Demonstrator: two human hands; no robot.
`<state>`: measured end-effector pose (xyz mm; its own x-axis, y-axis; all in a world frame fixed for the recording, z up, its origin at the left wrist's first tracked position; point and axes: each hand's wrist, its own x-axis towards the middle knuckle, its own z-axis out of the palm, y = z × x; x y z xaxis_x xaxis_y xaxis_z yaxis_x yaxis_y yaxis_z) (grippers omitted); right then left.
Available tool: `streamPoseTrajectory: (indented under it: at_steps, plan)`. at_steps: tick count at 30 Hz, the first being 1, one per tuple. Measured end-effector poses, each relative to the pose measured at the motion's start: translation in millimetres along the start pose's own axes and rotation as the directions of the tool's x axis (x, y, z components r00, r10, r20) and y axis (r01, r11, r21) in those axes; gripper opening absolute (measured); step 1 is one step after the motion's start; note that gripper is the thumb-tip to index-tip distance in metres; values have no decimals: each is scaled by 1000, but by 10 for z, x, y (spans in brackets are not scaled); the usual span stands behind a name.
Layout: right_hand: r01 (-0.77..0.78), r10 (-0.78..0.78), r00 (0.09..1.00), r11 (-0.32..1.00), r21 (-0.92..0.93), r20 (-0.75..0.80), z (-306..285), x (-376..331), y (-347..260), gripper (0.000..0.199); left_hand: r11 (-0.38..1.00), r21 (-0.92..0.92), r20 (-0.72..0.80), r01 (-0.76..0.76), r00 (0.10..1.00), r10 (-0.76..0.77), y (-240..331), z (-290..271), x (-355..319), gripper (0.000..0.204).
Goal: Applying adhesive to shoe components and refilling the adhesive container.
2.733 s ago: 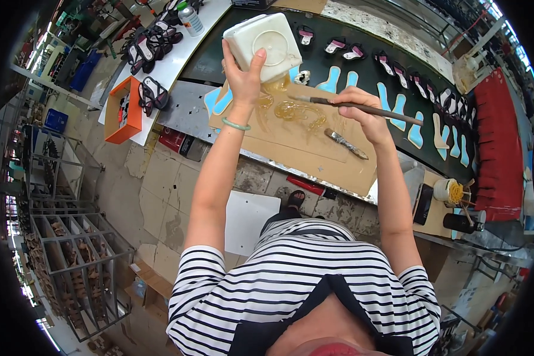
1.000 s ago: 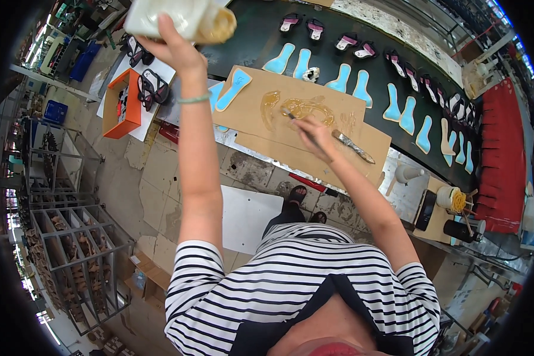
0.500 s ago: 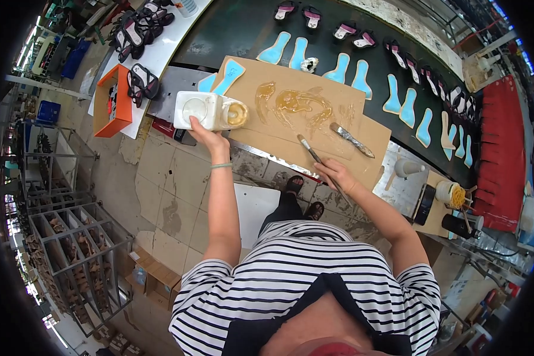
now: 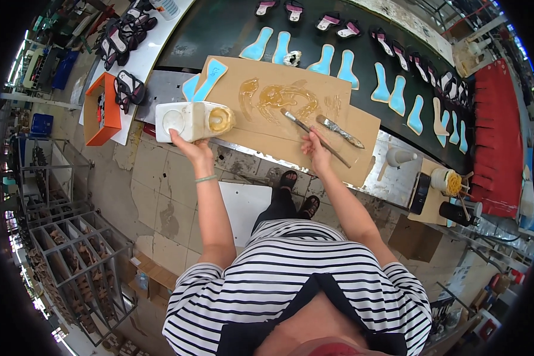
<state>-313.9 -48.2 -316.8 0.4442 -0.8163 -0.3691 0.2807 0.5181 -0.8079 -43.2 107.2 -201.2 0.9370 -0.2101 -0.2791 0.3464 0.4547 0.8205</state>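
Note:
My left hand (image 4: 190, 148) is closed around a white plastic jug (image 4: 187, 121), tipped on its side at the cardboard's near left edge. Its cut-open mouth, crusted with yellowish glue, points right. In my right hand (image 4: 318, 151) is a thin paintbrush (image 4: 299, 123), its bristles at the puddle of amber glue (image 4: 282, 98) on the cardboard sheet (image 4: 231, 70). A second, wider brush (image 4: 340, 132) lies on the cardboard just right of it. Two blue insoles, one of them an upper insole (image 4: 210, 80), overlap the sheet's left corner.
Blue insoles (image 4: 381, 83) and pink-and-black sandals (image 4: 328, 22) stand in rows on the dark green table (image 4: 219, 35). At left are an orange box (image 4: 91, 118) and more sandals (image 4: 127, 89). A string-wrapped pot (image 4: 446, 181) and a white cone-shaped thing (image 4: 400, 156) sit at right.
My right hand has moved forward and left, bringing the brush tip from the bare cardboard to the glue. The jug has come slightly nearer to me. The whole view has shifted a little.

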Motion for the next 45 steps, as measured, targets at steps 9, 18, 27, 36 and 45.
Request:
streamPoseTrajectory:
  at_steps: [9, 18, 27, 36, 45]
  plan:
    - [-62, 77, 987, 992, 108, -140, -384, -492, -1, 42, 990, 138, -11, -9, 1000, 11, 152, -147, -88, 75]
    - [-74, 118, 939, 987, 146, -323, -1007, -806, -525, 30, 989, 137, -16, -47, 999, 50, 190, -110, -143, 75]
    - [-41, 113, 898, 984, 176, -425, -957, -498, -567, 23, 992, 122, 38, -40, 999, 36, 167, 99, -140, 75]
    - [118, -291, 917, 851, -511, -272, -948, -807, -2246, 26, 979, 175, 42, -100, 995, 94, 160, -6, -31, 77]
    - [51, -276, 955, -208, -977, 109, -709, -46, -1206, 27, 991, 131, 88, 41, 995, -53, 79, 347, -175, 75]
